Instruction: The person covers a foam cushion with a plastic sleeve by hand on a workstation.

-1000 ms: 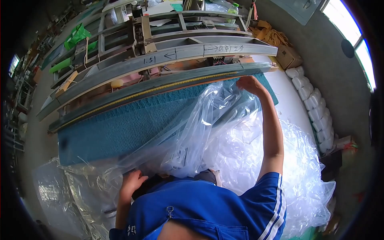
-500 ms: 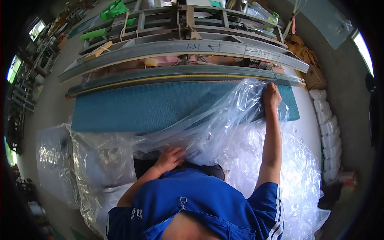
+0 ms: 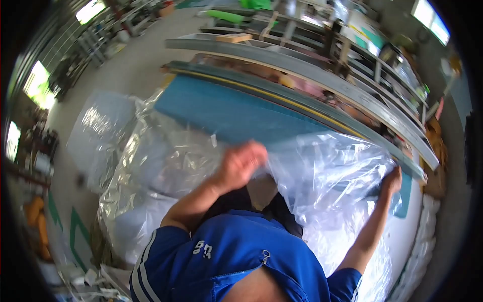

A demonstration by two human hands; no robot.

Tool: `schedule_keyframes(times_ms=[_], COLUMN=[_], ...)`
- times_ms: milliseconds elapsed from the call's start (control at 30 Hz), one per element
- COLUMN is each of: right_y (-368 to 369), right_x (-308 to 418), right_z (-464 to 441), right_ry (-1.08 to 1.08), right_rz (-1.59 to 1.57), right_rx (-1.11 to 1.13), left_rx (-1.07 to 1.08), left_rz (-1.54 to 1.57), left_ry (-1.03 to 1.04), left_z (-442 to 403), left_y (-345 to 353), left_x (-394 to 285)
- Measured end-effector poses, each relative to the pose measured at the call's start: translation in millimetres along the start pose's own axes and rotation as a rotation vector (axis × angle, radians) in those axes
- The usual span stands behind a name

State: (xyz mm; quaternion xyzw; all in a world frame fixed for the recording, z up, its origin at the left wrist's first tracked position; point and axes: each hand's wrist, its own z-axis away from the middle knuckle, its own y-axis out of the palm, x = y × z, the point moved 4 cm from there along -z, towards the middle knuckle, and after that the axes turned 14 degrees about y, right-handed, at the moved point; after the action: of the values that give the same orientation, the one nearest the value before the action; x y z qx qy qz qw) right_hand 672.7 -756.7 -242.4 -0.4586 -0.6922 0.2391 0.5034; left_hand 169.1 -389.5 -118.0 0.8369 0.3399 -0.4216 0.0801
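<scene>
My right hand (image 3: 392, 180) is closed on the edge of a clear plastic film (image 3: 327, 166), near the right end of a long teal sheet (image 3: 226, 108). My left hand (image 3: 242, 163) is raised in front of my body, blurred by motion, with its fingers curled at the left edge of the same film. Between the two hands the film spreads in shiny creases, covering part of the teal sheet. The sheet's far long side runs along a bar with a yellow strip (image 3: 302, 103).
Behind the bar stands a metal frame with a long grey beam (image 3: 302, 65). More crumpled clear plastic (image 3: 156, 166) lies on the left. White wrapped bundles (image 3: 420, 236) line the right side. Further off are brown cardboard (image 3: 436, 146) and a green roll (image 3: 225, 16).
The view has turned, so the bench now slants down to the right. My left hand has risen from my lap towards the teal sheet, and the film's edge is lifted there. My right hand still grips the film.
</scene>
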Motion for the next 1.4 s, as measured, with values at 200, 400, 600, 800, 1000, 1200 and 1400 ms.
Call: schedule_keyframes(times_ms=[200, 400, 600, 800, 1000, 1200, 1400], right_y=[1.7, -33.6, -35.2, -30.1, -49.0, -50.7, -42.8], right_x=[-68.7, -84.3, -89.3, -108.8, -67.6, -66.6, -79.5], right_z=[-40.4, -54.1, -58.7, -53.7, -37.8, -33.4, -42.6], right_ry=[0.116, 0.2, 0.193, 0.189, 0.05, -0.04, -0.038], right_rz=[-0.1, -0.088, -0.099, -0.169, 0.072, 0.234, 0.258], right_rx=[0.053, 0.091, 0.119, 0.172, 0.153, 0.032, 0.036], left_rx=[0.036, 0.074, 0.037, -0.008, 1.146, 0.611, 1.046], left_rz=[-1.076, -1.422, -1.495, -0.336, -0.175, -0.289, -0.416], left_ry=[-0.222, -0.6, -0.622, -0.412, -0.808, -0.188, -0.155], left_z=[-35.8, 8.9, -26.2, 0.9, 141.9, 158.8, 106.6], left_y=[-143.5, -219.0, -240.7, -137.2, 23.7, 65.6, 50.4], left_x=[58.1, 143.3, 172.3, 92.3, 97.9, 186.4, 82.4])
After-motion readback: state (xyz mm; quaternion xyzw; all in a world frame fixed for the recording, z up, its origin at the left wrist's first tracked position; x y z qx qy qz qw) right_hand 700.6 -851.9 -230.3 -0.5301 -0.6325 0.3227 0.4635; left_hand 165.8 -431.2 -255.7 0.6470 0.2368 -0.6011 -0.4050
